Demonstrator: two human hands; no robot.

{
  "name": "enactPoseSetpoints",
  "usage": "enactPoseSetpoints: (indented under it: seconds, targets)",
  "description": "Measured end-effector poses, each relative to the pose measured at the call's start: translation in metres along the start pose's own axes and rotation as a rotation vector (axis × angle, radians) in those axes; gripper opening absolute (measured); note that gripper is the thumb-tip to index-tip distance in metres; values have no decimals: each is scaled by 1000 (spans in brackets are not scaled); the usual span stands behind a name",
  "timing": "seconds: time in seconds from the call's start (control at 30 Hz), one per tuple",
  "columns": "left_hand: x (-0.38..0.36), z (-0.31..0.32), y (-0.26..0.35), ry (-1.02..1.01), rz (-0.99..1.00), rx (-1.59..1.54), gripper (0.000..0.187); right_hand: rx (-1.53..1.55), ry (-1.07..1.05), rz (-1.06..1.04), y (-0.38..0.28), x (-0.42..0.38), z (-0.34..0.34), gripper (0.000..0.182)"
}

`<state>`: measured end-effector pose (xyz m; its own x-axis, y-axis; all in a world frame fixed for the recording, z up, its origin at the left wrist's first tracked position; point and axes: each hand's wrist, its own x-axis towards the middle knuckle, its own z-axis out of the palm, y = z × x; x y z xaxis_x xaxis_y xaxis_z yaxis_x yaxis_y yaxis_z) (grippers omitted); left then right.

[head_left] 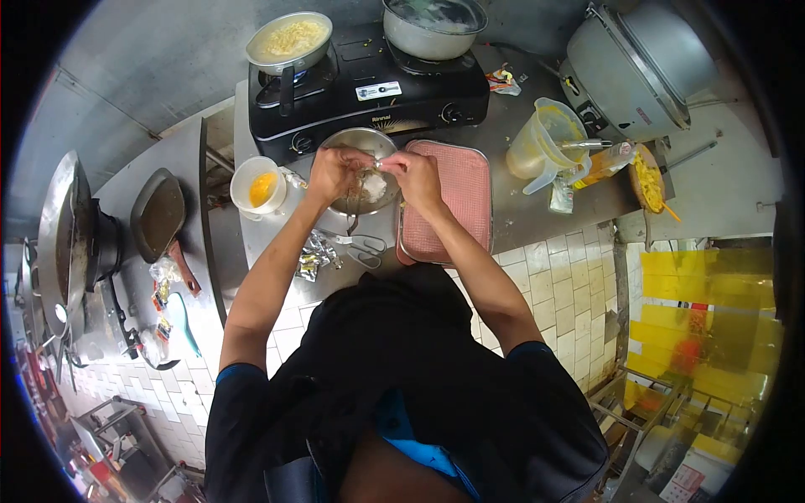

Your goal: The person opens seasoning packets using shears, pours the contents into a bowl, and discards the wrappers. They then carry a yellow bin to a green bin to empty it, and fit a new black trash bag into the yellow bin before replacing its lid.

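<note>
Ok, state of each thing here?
Metal bowl: uncovered, holding something white
Left hand: pinching, over bowl
Right hand: pinching, over bowl
Stovetop pan: uncovered, holding pale food
Stovetop pot: contents unclear
White tub: uncovered, orange inside
Pitcher: uncovered, yellowish inside
Dark pan: looks empty
Scissors: lying down

A silvery pan (307,60) and a wide pot (432,44) sit on a black Rinnai stove (419,107), viewed from my remote post — at right I pick out a plastic pitcher (533,149) near a large grey cooker (619,77); at left, a dark pan (158,216) on a steel counter (194,168).
</note>
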<state>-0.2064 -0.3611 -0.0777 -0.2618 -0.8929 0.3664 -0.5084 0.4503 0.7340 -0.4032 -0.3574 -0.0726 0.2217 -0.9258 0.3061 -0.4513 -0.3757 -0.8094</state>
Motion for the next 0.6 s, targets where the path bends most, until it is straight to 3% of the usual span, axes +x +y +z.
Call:
enactPoseSetpoints:
  seconds: [0.17, 0.23, 0.37, 0.43, 0.6]
  targets:
    - [1, 6, 1, -46, -72, 17, 24, -53, 48, -90, 11, -1, 6, 7]
    - [0, 3, 6, 45, -159, -40, 21, 35, 66, -5, 12, -1, 10, 5]
    - [-2, 9, -4, 84, -105, -50, 17, 89, 145, 15, 18, 4, 11, 6]
    - [-2, 9, -1, 142, -167, -62, 14, 111, 157, 3, 14, 3, 10, 7]
    - [-1, 6, 3, 106, -161, -154, 10, 52, 116, -84, 5, 4, 7, 9]
